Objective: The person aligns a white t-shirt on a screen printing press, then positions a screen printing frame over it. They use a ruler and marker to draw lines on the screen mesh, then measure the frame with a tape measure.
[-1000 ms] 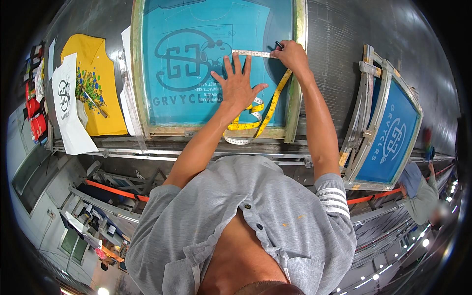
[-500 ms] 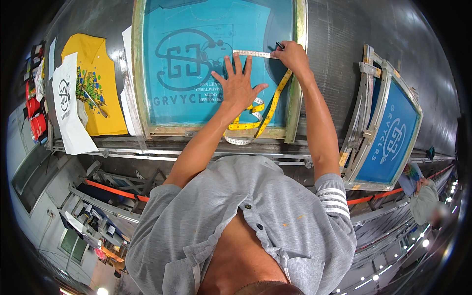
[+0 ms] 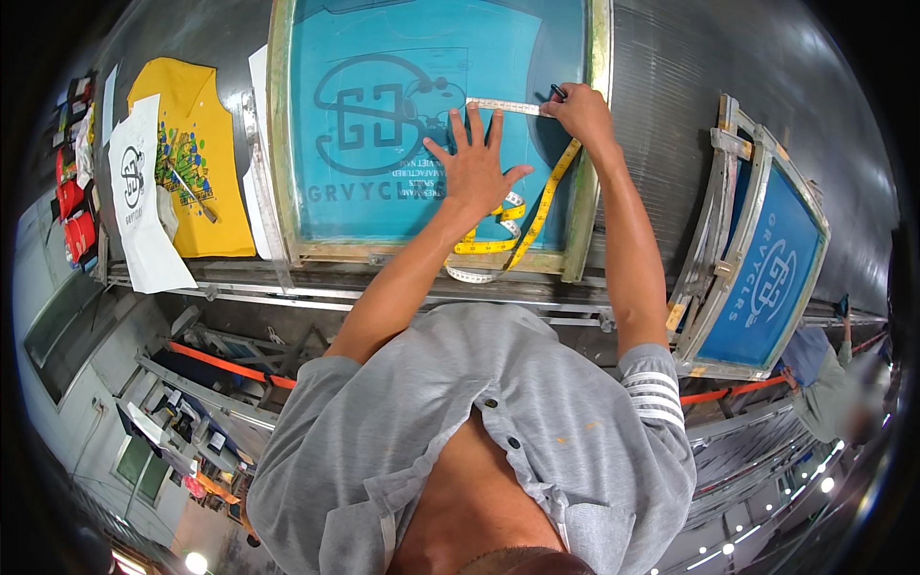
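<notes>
My left hand point(image 3: 471, 165) lies open on the blue mesh of a printing screen point(image 3: 383, 216), fingers spread, with the fingertips near one end of a measuring tape point(image 3: 511, 106). The tape runs straight and white side up from there to my right hand point(image 3: 583, 113), then turns yellow and drops toward me into loose curls by my left wrist. My right hand is closed around the tape near the frame's right side, and a black pen point(image 3: 557, 93) sticks out between its fingers. Through the mesh shows a light blue cut fabric piece; dark lettering and a round emblem mark the screen.
To the left lie a yellow garment piece point(image 3: 230, 192) with a coloured print, a small spatula point(image 3: 195, 195) and a white printed sheet point(image 3: 134, 211). Framed screens point(image 3: 762, 273) lean at the right. A metal rail point(image 3: 335, 297) edges the table. Another person point(image 3: 829, 393) is at far right.
The view has shifted slightly, moving the table rightward in the picture. Both hands keep their places on the screen and tape. The person at far right has changed posture.
</notes>
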Available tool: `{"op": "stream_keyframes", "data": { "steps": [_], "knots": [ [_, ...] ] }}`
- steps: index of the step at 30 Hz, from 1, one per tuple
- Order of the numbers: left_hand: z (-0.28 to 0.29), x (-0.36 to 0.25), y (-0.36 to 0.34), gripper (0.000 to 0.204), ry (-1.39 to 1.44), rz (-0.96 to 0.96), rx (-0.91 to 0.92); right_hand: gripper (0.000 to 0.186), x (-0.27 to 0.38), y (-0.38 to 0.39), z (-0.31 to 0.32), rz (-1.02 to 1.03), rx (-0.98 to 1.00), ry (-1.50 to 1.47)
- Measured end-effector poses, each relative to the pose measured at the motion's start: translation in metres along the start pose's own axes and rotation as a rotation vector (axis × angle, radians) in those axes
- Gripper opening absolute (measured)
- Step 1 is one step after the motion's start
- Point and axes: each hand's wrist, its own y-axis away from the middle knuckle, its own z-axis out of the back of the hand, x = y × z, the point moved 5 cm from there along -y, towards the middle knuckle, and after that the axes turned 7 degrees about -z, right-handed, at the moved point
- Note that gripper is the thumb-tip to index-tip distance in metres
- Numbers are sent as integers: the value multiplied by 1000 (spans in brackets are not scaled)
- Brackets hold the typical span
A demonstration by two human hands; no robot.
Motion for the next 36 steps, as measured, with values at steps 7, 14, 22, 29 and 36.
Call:
{"op": "stream_keyframes", "data": {
  "steps": [7, 14, 22, 29, 36],
  "knots": [
    [0, 0, 2, 103, 13, -12, -1, 28, -1, 7, 0, 36, -26, -28],
    [1, 2, 3, 102, -18, -21, -1, 28, 4, 15, 2, 56, -108, -3],
    [5, 3, 3, 101, -54, -23, -55, 32, 0, -2, 1, 69, -76, -51],
    [0, 0, 3, 101, -28, -20, -26, 32, -13, -10, -6, 90, -74, -54],
    [-1, 3, 5, 99, 81, -48, -114, 30, -16, -4, -3, 118, -80, -132]
  ]
}}
